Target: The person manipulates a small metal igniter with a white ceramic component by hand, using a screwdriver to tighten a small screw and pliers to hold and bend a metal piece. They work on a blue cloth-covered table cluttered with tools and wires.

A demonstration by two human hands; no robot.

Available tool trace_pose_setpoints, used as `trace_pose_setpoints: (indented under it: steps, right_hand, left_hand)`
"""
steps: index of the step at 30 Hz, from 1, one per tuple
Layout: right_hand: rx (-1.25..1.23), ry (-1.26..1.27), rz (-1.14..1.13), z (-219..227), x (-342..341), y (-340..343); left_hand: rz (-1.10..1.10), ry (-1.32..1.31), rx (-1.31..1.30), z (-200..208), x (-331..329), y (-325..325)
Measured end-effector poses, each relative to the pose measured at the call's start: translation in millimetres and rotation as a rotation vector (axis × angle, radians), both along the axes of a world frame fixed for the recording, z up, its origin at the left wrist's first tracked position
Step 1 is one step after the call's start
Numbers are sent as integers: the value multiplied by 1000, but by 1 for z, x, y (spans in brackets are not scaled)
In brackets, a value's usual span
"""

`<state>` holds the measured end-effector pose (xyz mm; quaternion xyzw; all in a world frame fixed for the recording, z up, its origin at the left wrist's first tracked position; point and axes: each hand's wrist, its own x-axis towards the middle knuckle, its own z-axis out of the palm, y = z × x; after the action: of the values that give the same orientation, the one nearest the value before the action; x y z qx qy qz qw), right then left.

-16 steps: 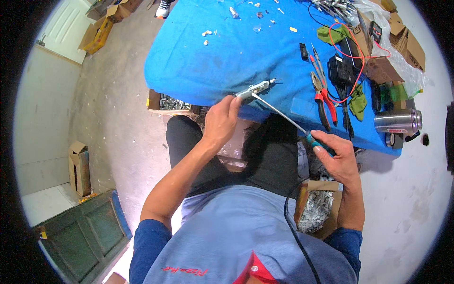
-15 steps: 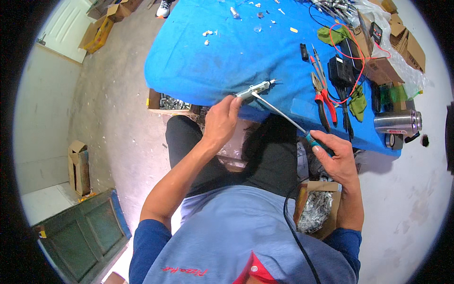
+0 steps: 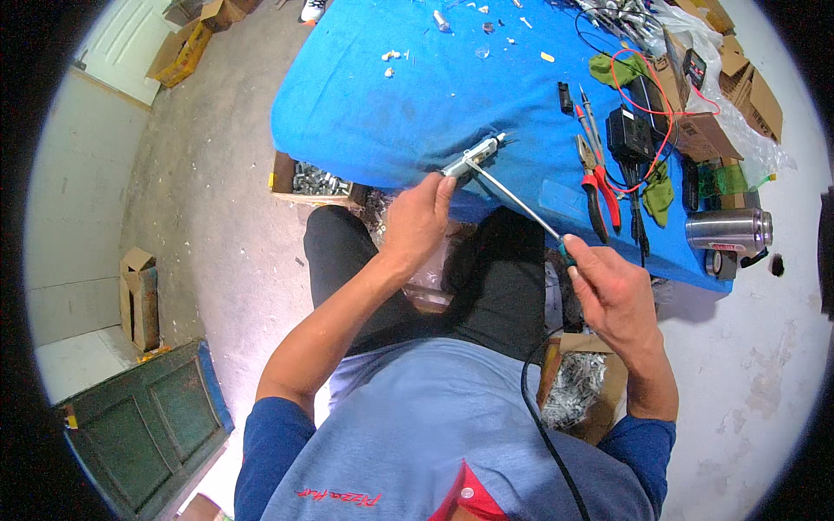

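A slim, pale grey-white device (image 3: pixel 473 158) with thin wires at its far end is held over the near edge of the blue-covered table (image 3: pixel 382 122). My left hand (image 3: pixel 415 221) is closed around its near end, thumb along the top. In my closed right hand (image 3: pixel 615 286) is a screwdriver (image 3: pixel 523 203), its teal handle mostly hidden by the fingers. The long metal shaft slants up and left. Its tip meets the side of the device, though the exact contact point is too small to make out.
Red-handled pliers (image 3: pixel 591 178), test probes (image 3: pixel 590 122), a black power adapter (image 3: pixel 627 135) and a steel flask (image 3: pixel 728 231) lie at the right. Small parts are scattered across the far side. A box of metal pieces (image 3: pixel 282 184) stands under the left edge, another carton (image 3: pixel 586 343) beside my lap.
The device and my left hand have shifted slightly right. My right hand has rolled over the screwdriver handle, covering more of it; the tip stays at the device. The view has moved a little.
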<state>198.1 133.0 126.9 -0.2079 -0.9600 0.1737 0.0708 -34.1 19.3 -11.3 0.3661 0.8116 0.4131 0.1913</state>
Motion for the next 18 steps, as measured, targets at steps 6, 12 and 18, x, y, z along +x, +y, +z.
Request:
trace_pose_setpoints:
  steps: [6, 12, 18]
  right_hand:
    - [-36, -9, 23, 7, -8, 2]
    - [-408, -56, -102, 11, -10, 27]
    - [-987, -97, -391, -1, -8, 52]
  left_hand:
    - [14, 9, 51, 2, 3, 2]
    - [17, -22, 49, -2, 4, 4]
    - [21, -52, 81, -2, 2, 5]
